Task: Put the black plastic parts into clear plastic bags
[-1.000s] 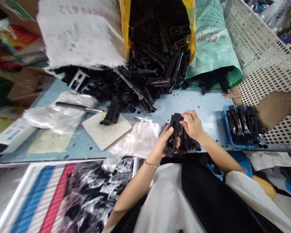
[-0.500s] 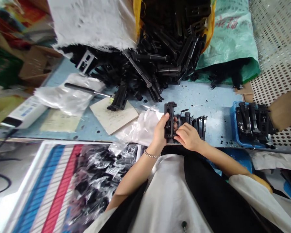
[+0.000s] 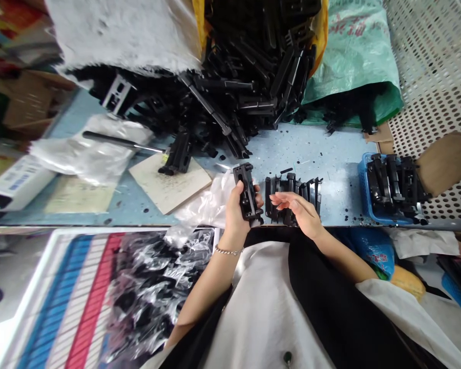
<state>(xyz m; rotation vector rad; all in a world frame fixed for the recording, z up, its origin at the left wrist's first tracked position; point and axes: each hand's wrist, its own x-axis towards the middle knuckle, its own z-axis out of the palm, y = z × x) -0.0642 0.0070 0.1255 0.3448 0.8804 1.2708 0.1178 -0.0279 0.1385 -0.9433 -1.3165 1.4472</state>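
Note:
My left hand (image 3: pixel 236 215) grips a flat black plastic part (image 3: pixel 248 192) and holds it upright above the near edge of the blue table (image 3: pixel 330 154). My right hand (image 3: pixel 297 211) hovers just right of it with fingers stretched out and holds nothing. Under and behind the right hand, a row of the same black parts (image 3: pixel 292 197) stands on edge on the table. A white plastic bag (image 3: pixel 209 205) lies left of my left hand.
A big heap of black parts (image 3: pixel 230 97) spills from a yellow sack at the back. A blue tray (image 3: pixel 392 189) with more parts stands at right, beside a perforated white panel (image 3: pixel 430 77). A green sack (image 3: pixel 353 61), a board (image 3: pixel 169 182) and clear bags (image 3: pixel 153 287) lie around.
My left hand has drawn the black part leftward, away from the row. My right hand has let go of it and opened over the row.

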